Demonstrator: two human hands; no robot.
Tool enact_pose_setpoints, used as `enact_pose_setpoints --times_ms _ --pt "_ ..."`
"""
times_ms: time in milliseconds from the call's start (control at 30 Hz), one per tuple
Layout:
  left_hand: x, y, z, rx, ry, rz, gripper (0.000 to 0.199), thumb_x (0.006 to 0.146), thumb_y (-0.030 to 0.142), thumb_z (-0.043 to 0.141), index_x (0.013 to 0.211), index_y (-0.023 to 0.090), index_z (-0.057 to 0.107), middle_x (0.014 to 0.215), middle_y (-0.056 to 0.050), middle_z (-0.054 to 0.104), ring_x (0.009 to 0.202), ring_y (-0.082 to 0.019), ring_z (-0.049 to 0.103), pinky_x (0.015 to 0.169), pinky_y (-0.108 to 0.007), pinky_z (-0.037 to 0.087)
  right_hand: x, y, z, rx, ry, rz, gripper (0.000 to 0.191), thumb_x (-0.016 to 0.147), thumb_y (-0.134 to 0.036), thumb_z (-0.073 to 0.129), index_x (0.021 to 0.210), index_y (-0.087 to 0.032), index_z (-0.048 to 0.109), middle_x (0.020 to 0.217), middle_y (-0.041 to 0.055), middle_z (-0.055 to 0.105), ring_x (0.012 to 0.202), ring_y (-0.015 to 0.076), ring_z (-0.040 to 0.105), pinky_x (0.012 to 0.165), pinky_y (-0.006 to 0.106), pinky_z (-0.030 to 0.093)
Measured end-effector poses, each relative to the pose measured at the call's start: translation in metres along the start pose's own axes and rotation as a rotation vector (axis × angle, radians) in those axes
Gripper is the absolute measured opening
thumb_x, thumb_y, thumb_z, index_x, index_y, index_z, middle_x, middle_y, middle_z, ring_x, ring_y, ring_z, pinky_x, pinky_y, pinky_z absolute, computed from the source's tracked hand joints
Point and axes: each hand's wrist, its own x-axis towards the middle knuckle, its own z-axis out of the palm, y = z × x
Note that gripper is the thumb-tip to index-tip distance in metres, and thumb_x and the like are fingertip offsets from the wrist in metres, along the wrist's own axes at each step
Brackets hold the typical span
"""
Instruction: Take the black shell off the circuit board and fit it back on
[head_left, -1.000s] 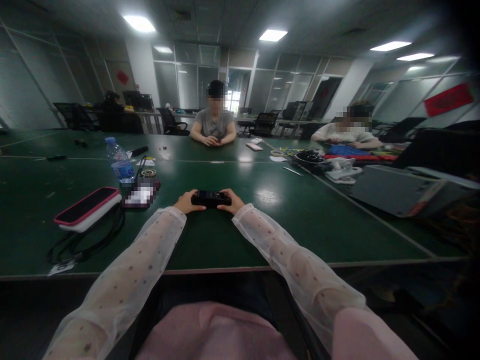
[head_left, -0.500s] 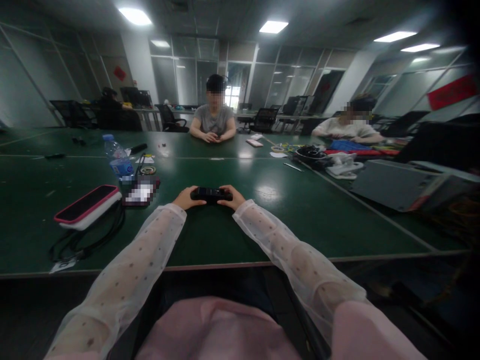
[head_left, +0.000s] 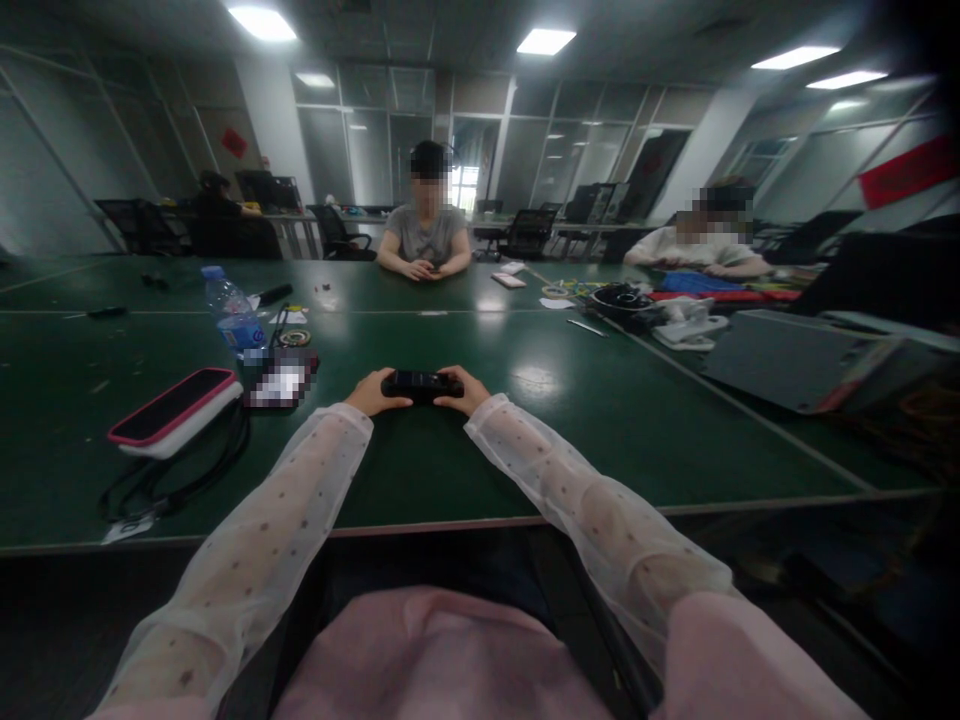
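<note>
Crosswise, black device (head_left: pixel 421 382), between left fingers (head_left: pixel 394 402) and right fingers (head_left: pixel 451 403)

Single head-worn view facing forward and down, green table (head_left: pixel 431 470) close below

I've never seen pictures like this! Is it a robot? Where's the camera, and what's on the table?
No robot, just a person with two bare hands! The camera is worn on that person's head, looking forward and down, so you see their own see-through spotted sleeves reaching out. The left hand and right hand hold a small black device, one at each end. On the green table, over to the left, are a blue-capped plastic bottle, a roll of tape and a pink-rimmed object with a black top. Far to the right is a big grey box. Another person, in a grey shirt, sits across the table.
</note>
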Motion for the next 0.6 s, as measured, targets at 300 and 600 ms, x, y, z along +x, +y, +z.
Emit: enact_pose_setpoints --times_ms 300,600 --pt "-0.005 0.011 -0.003 -0.06 -0.027 -0.007 0.065 0.056 0.045 0.079 0.111 0.019 0.056 0.106 -0.007 0.065 0.106 -0.029 0.059 0.092 -0.044 0.043 0.001 0.003 0.002 0.033 -0.003 -0.024 0.063 0.06 -0.031 0.08 0.115 -0.024 0.05 0.11 0.0061 0.06 0.107 0.0245 0.058 0.094 0.044 0.045" --pt "-0.006 0.012 -0.004 -0.09 -0.026 0.014 0.067 0.055 0.041 0.08 0.114 0.022 0.055 0.113 -0.007 0.065 0.112 -0.03 0.057 0.097 -0.045 0.04 0.002 0.007 0.003 0.053 0.01 0.007 0.062 0.06 -0.034 0.079 0.113 -0.024 0.05 0.109 0.0064 0.06 0.106 0.0249 0.058 0.092 0.045 0.046"
